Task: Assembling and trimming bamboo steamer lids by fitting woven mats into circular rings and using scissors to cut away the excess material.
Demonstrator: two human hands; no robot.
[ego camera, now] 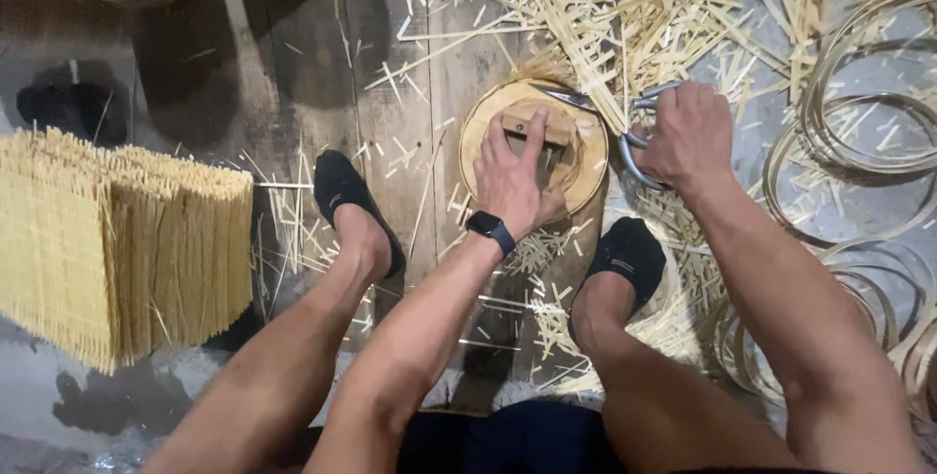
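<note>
Shears (625,127) of grey steel in right hand (688,132), left hand (512,176) pressing round woven bamboo disc (586,176)

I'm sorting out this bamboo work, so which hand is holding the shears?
The right hand grips the metal shears, cutting at the strips; the left hand, the one with the black wristband, presses flat on the round woven disc.

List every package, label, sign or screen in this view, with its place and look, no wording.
Smartwatch: on the wrist of the left hand, which presses on the round bamboo piece; a small dark rectangular screen on a black band, blank from here.
Packages, labels, signs: none in view.
</note>
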